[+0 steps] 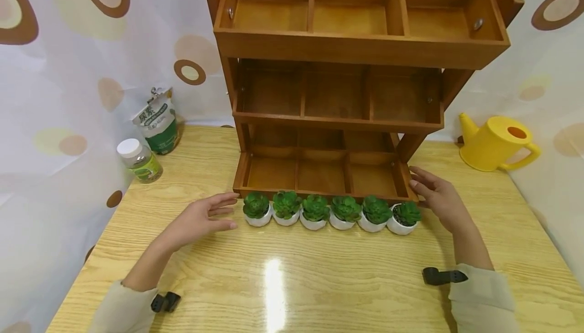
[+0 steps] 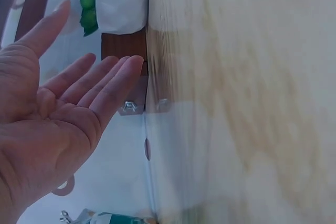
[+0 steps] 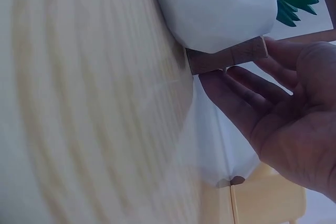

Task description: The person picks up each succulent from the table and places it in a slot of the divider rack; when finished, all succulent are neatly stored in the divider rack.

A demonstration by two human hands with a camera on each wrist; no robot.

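A brown wooden three-tier shelf (image 1: 360, 49) stands on the table, each tier divided into compartments. Several green succulents in white pots (image 1: 315, 215) line up along its front edge. My left hand (image 1: 203, 220) is by the shelf's lower left corner, fingers extended and thumb apart, palm facing the pots; nothing is in its grasp. On the other side, my right hand (image 1: 438, 198) has its fingertips against the outside of the lower right corner, beside the last pot. In the right wrist view the fingers (image 3: 247, 95) lie along the wooden end (image 3: 228, 56), with the thumb near its upper edge.
A yellow watering can (image 1: 497, 143) stands at the right rear. On the left rear are a green-and-white pouch (image 1: 159, 125) and a white-capped bottle (image 1: 140, 160). A patterned cloth (image 1: 137, 44) hangs behind the wooden table (image 1: 319, 282).
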